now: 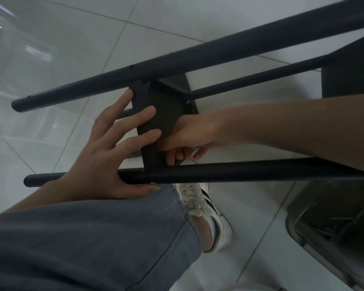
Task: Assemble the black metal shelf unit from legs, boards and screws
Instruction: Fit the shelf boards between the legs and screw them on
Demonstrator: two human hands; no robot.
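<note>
The black shelf unit lies on its side over a white tiled floor. Its near leg (229,171) and far leg (177,59) run across the view, with a black board (166,110) standing between them. My left hand (105,150) presses straight, spread fingers against the board's left edge, its thumb under the near leg. My right hand (193,131) reaches in from the right, fingers curled at the board's lower corner by the near leg, pinching a small pale tool that is mostly hidden. A screw (188,101) sits in the board's upper right corner.
A third leg (250,82) runs behind the board toward a second board (345,76) at the right edge. My grey trouser leg (93,238) and white shoe (200,202) lie under the near leg. A dark plastic seat (334,227) stands at lower right.
</note>
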